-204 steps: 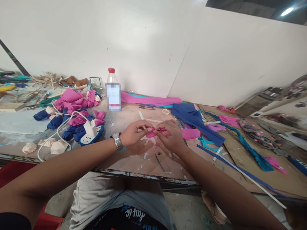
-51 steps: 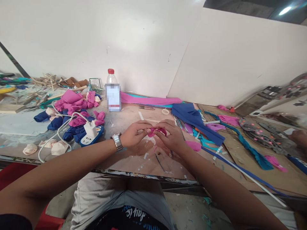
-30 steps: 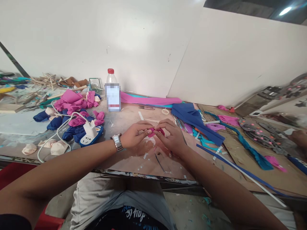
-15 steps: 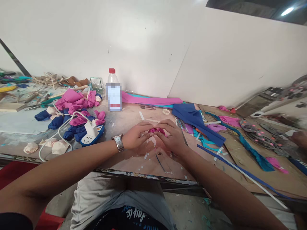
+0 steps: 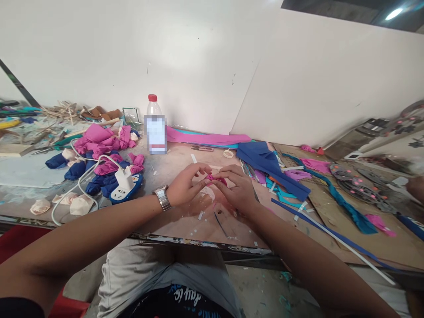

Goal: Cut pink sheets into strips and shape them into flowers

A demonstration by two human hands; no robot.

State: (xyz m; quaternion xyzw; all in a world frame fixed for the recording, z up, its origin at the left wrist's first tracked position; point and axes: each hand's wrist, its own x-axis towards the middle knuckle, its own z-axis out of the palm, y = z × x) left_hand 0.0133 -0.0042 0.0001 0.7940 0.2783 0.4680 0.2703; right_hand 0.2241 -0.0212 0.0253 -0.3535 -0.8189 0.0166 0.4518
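A small rolled piece of magenta cloth, shaped like a rosette point(image 5: 219, 179), is held between my two hands above the worktable. My right hand point(image 5: 234, 187) pinches it from the right, thumb below and fingers over it. On the other side, my left hand point(image 5: 185, 185), with a metal watch on its wrist, has its thumb against the rosette's left end and its index finger arched above. The fingers partly hide the cloth. Below the hands, small white scraps point(image 5: 200, 215) and a thin dark strip point(image 5: 220, 224) lie on the table.
To the left lie pink and navy cloth bundles point(image 5: 99, 137) beside a power strip point(image 5: 127, 190) with a white cable. A red-capped bottle point(image 5: 154, 128) stands behind. Navy cloth point(image 5: 271, 168) and a teal strip point(image 5: 338, 194) lie rightward. Another person's hand point(image 5: 415, 190) shows at the far right.
My left fingers have lifted and spread slightly from the rosette, so more of it shows. My right hand keeps its pinch. The view has shifted slightly.
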